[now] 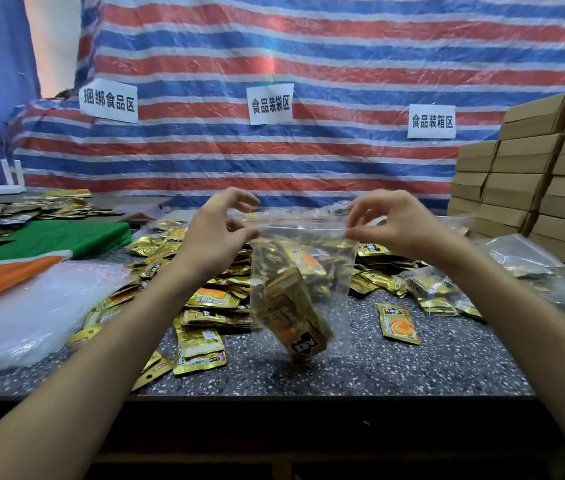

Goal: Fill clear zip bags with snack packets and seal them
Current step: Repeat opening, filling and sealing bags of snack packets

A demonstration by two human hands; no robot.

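The left hand (pixel 218 233) and the right hand (pixel 388 226) each pinched one end of the zip strip of a clear zip bag (pixel 338 278). Thumb met forefinger on the strip, and the other fingers curled loosely clear of it. The bag hung between and below the two hands, lifted off the tabletop (pixel 378 368). That was likely so the weight of the snack packets (pixel 295 306) inside drew them down from the mouth and left the strip taut and straight for sealing. Whether the strip was pressed closed along its length could not be made out through the glare on the plastic. The packets overlapped too much to count. Loose packets (pixel 205 320) lay heaped below the left hand, near enough for easy reach. Filled bags (pixel 437 292) lay below and outward of the right hand, the farthest cut off by the frame edge.
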